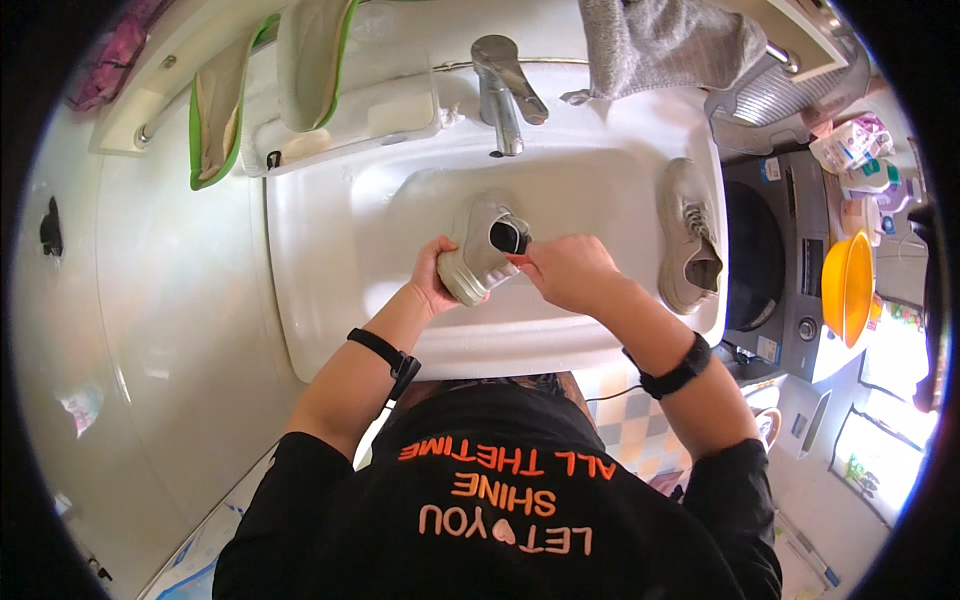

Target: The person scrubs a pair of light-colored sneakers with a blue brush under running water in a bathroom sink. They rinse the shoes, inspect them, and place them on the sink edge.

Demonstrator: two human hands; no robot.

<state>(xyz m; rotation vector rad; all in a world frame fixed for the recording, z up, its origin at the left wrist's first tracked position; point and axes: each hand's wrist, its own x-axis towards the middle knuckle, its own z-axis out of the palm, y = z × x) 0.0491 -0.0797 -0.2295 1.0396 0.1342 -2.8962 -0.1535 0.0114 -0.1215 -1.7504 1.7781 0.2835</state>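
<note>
Over the white washbasin (420, 337), my left hand (435, 277) grips a pale grey lace-up sneaker (472, 240) at its heel and sole. The shoe is tilted, with its dark opening facing right. At the near side of that opening is my right hand (574, 274), its fingers curled around a small red object (516, 259). Most of this object is hidden by the fingers, so its kind cannot be told. A matching sneaker (686, 240) rests along the basin's right rim, its toe towards the back.
A chrome faucet (501, 97) rises behind the basin. Green-edged insoles (217, 112) and a grey towel (667, 49) hang above it. At the back left is a clear plastic tray (390, 116). On the right are a washing machine (799, 262) and a yellow basin (847, 289).
</note>
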